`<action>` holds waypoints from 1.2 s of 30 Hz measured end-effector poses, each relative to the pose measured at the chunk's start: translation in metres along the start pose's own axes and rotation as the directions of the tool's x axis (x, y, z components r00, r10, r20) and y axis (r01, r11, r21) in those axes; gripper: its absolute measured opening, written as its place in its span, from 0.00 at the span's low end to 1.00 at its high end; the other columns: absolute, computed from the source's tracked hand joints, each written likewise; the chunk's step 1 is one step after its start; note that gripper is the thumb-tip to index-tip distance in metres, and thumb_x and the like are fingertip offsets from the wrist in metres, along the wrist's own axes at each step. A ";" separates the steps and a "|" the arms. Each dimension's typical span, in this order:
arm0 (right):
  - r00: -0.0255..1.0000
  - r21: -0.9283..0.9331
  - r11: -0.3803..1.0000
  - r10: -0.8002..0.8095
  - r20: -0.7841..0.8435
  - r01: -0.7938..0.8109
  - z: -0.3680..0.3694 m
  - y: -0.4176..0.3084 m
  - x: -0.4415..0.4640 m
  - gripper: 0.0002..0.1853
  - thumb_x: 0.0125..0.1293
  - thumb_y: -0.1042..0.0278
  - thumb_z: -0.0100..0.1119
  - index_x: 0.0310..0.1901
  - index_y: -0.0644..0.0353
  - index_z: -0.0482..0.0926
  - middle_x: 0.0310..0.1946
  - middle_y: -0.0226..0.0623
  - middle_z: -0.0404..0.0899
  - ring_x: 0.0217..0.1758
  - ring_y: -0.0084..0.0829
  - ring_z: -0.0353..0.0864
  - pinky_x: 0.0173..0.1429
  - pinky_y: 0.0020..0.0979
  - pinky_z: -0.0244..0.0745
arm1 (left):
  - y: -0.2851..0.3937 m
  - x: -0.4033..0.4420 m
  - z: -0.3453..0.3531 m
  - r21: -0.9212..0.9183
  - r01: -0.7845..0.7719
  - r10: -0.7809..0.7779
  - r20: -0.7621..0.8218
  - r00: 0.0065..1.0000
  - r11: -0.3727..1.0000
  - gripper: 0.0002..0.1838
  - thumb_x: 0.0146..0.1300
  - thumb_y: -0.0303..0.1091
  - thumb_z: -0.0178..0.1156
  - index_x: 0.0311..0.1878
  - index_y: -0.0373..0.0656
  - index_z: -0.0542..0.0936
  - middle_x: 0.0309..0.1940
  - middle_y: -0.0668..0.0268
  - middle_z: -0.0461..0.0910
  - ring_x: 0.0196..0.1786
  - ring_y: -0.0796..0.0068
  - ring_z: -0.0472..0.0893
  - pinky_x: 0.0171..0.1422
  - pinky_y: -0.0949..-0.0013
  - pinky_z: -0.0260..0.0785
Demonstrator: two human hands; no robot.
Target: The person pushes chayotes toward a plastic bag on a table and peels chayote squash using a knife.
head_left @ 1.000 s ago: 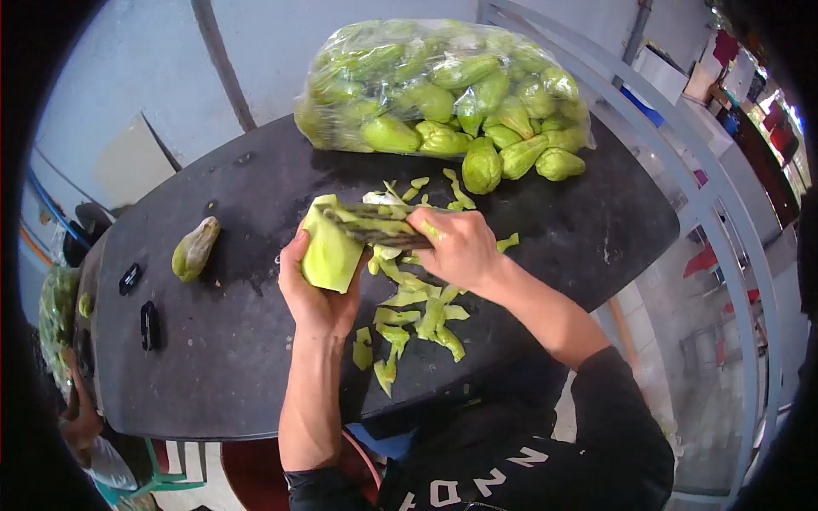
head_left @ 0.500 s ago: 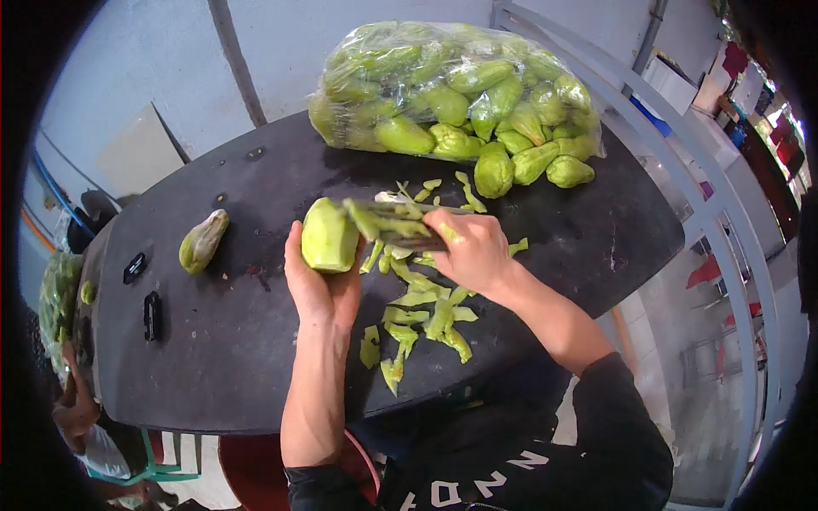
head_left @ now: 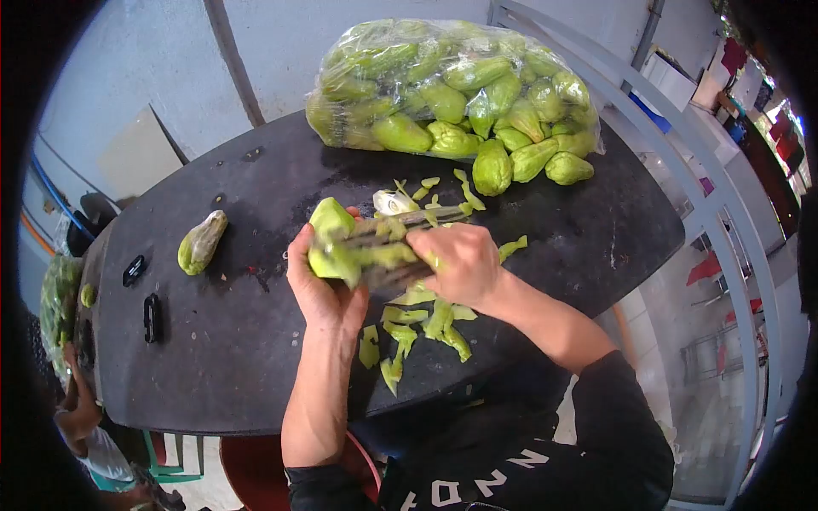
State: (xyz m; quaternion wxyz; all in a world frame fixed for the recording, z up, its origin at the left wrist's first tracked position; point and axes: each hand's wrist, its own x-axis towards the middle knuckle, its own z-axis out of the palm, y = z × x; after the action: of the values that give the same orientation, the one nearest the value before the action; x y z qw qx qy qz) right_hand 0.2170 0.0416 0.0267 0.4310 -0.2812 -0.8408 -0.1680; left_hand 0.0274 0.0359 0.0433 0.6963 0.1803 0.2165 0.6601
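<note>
My left hand (head_left: 322, 289) is wrapped round a pale green, peeled-looking chayote (head_left: 331, 234) above the middle of the dark table (head_left: 230, 341). My right hand (head_left: 460, 264) grips a blade-like tool (head_left: 396, 243), blurred by motion, with bits of green peel on it. Its far end lies against the right side of the chayote. Loose strips of green peel (head_left: 443, 328) are scattered below and behind my right hand. A whitish piece (head_left: 394, 202) lies just beyond the tool.
A clear plastic bag of chayotes (head_left: 443, 102) fills the table's back, several fruits at its opening. A browned chayote (head_left: 203, 243) and two black objects (head_left: 152, 318) (head_left: 134, 271) lie left. A metal railing (head_left: 716, 230) stands right; another person (head_left: 89, 426) is at lower left.
The tool has swung down and left against the chayote, along with my right hand. The chayote has turned in my left hand.
</note>
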 end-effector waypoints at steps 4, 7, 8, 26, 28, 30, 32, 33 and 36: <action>0.971 0.060 0.970 0.230 0.058 -0.234 0.006 0.015 -0.008 0.15 0.50 0.72 0.68 0.40 0.56 0.75 0.21 0.33 0.76 0.24 0.40 0.81 0.28 0.40 0.76 | 0.001 -0.003 0.005 0.018 -0.059 0.061 -0.072 0.996 0.998 0.28 0.65 0.50 0.56 0.60 0.37 0.76 0.54 0.56 0.80 0.57 0.61 0.79 0.68 0.58 0.68; 0.979 0.068 0.977 0.197 0.051 -0.200 0.002 0.011 -0.005 0.17 0.47 0.73 0.69 0.40 0.56 0.75 0.22 0.34 0.77 0.24 0.42 0.81 0.28 0.40 0.76 | 0.003 0.001 -0.004 0.035 -0.033 0.031 0.043 0.999 0.999 0.28 0.65 0.50 0.56 0.61 0.37 0.75 0.54 0.56 0.80 0.56 0.62 0.79 0.67 0.59 0.68; 0.987 0.108 0.981 0.155 0.040 -0.159 0.001 0.008 -0.004 0.18 0.45 0.73 0.69 0.40 0.56 0.75 0.22 0.34 0.76 0.25 0.41 0.82 0.28 0.39 0.76 | 0.000 0.001 -0.002 0.011 -0.039 0.039 -0.003 0.999 0.999 0.28 0.65 0.51 0.56 0.60 0.38 0.76 0.53 0.56 0.80 0.56 0.63 0.79 0.66 0.59 0.69; 0.984 0.120 0.978 0.163 0.069 -0.171 -0.006 0.005 0.000 0.15 0.49 0.73 0.67 0.38 0.56 0.74 0.20 0.35 0.77 0.24 0.43 0.82 0.29 0.40 0.77 | 0.000 0.001 -0.009 0.006 -0.022 0.021 0.107 0.994 1.000 0.29 0.64 0.47 0.56 0.62 0.35 0.75 0.54 0.53 0.80 0.57 0.59 0.79 0.66 0.57 0.71; 0.956 0.056 0.960 0.267 0.123 -0.275 0.001 0.018 -0.002 0.15 0.51 0.72 0.67 0.40 0.58 0.74 0.23 0.40 0.81 0.26 0.46 0.83 0.29 0.43 0.78 | 0.000 -0.001 -0.006 0.041 -0.017 0.012 0.112 0.994 0.999 0.30 0.64 0.47 0.56 0.63 0.34 0.74 0.54 0.52 0.80 0.56 0.59 0.79 0.64 0.57 0.72; 0.909 -0.017 0.928 0.369 0.193 -0.373 0.001 0.030 -0.006 0.14 0.55 0.72 0.65 0.41 0.59 0.73 0.23 0.44 0.81 0.27 0.49 0.83 0.30 0.44 0.77 | -0.003 0.000 -0.005 0.052 0.001 -0.013 0.230 0.973 0.999 0.32 0.62 0.47 0.57 0.64 0.32 0.72 0.54 0.50 0.78 0.54 0.59 0.79 0.60 0.59 0.75; 0.890 -0.049 0.916 0.399 0.221 -0.398 0.000 0.038 -0.010 0.12 0.56 0.73 0.65 0.40 0.59 0.72 0.23 0.44 0.79 0.27 0.51 0.82 0.29 0.45 0.76 | -0.002 -0.001 -0.004 0.059 -0.004 -0.010 0.231 0.973 0.998 0.33 0.62 0.47 0.57 0.64 0.31 0.72 0.54 0.50 0.77 0.53 0.59 0.79 0.60 0.59 0.75; 0.888 -0.033 0.911 0.407 0.215 -0.410 0.000 0.036 -0.009 0.13 0.56 0.73 0.65 0.41 0.59 0.72 0.22 0.44 0.79 0.27 0.51 0.82 0.29 0.45 0.76 | -0.002 -0.002 -0.003 0.070 -0.013 -0.003 0.215 0.977 0.997 0.33 0.62 0.47 0.57 0.64 0.31 0.71 0.54 0.49 0.77 0.53 0.58 0.79 0.60 0.59 0.76; 0.879 -0.007 0.902 0.423 0.221 -0.433 0.001 0.027 -0.007 0.13 0.57 0.73 0.65 0.42 0.58 0.72 0.22 0.44 0.79 0.26 0.50 0.82 0.29 0.45 0.76 | 0.002 -0.001 -0.005 0.044 0.004 -0.010 0.159 0.987 0.999 0.31 0.63 0.47 0.57 0.63 0.32 0.73 0.52 0.51 0.78 0.52 0.59 0.80 0.59 0.59 0.76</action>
State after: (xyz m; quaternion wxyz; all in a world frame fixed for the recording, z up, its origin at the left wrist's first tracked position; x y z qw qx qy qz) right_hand 0.2361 0.0611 0.0212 0.3687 -0.4674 -0.8032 -0.0191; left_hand 0.0236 0.0353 0.0403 0.7096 0.2467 0.1753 0.6363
